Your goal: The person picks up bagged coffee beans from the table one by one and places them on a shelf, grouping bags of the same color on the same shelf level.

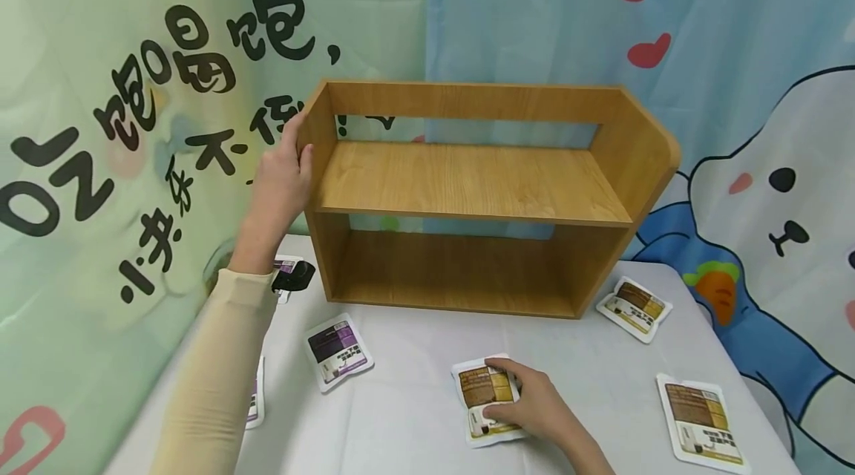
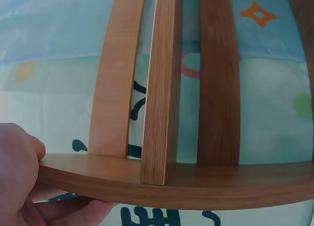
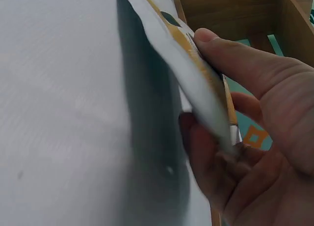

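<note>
A two-tier wooden shelf (image 1: 467, 178) stands on the white-covered table in the head view. My left hand (image 1: 277, 185) grips the upper edge of its left side panel; in the left wrist view, the thumb and fingers of that hand (image 2: 19, 172) lie on either side of the panel (image 2: 221, 194). In front of the shelf, my right hand (image 1: 541, 408) pinches a white packet with a brown and yellow label (image 1: 476, 387). From the right wrist, the packet (image 3: 179, 54) shows edge-on between thumb and fingers, raised off the tablecloth on at least one side.
Two more brown-labelled packets lie at the right, one near the shelf (image 1: 634, 309) and one nearer the front (image 1: 704, 423). A purple-labelled packet (image 1: 338, 352) lies left of centre; others (image 1: 257, 397) are partly hidden by my left arm. Printed curtains (image 1: 528, 15) hang behind.
</note>
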A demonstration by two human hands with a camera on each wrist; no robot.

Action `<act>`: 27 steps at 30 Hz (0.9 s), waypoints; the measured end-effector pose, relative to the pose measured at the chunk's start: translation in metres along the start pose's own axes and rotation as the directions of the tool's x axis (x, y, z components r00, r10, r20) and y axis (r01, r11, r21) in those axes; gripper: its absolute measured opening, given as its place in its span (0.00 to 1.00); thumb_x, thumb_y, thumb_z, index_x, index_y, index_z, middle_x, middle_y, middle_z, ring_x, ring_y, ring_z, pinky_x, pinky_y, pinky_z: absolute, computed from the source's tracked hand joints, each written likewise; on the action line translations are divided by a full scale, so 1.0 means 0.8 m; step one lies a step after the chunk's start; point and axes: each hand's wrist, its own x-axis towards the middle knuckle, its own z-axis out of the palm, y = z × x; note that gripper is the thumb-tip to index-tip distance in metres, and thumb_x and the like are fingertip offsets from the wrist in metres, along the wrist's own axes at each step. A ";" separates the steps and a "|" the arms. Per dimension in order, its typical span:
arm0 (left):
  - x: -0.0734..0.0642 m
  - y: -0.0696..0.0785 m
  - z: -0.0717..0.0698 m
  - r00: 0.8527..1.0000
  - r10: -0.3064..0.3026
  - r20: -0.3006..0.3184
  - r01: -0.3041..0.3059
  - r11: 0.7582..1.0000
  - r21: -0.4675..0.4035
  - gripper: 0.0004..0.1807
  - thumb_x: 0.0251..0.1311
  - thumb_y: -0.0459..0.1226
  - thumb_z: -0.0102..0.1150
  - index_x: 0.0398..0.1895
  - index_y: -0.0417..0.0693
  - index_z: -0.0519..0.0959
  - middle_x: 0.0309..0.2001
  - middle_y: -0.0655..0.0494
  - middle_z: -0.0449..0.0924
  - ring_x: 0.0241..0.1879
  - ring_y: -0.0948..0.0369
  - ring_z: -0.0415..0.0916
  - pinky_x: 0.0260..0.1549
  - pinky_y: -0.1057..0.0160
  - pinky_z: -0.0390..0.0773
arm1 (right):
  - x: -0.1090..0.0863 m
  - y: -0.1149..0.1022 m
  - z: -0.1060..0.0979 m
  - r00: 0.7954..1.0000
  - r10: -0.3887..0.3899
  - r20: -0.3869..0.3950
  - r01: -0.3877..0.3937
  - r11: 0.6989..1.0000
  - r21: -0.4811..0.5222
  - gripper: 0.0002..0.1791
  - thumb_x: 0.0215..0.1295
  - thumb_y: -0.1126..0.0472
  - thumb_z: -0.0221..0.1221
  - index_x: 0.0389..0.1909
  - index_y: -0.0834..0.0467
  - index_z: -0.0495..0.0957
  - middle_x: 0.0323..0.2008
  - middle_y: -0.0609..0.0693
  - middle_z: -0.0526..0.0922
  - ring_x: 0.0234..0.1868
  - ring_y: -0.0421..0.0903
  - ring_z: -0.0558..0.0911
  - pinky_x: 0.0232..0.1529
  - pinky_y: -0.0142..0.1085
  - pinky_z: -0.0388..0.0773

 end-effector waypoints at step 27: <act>0.000 0.001 0.006 0.999 0.015 -0.042 -0.014 0.999 0.033 0.25 0.73 0.36 0.46 0.72 0.48 0.59 0.39 0.32 0.80 0.19 0.46 0.77 0.16 0.55 0.72 | 0.083 -0.206 -0.115 0.897 -0.290 -0.335 0.332 0.940 0.076 0.37 0.49 0.59 0.75 0.63 0.54 0.73 0.49 0.53 0.76 0.34 0.49 0.81 0.28 0.35 0.79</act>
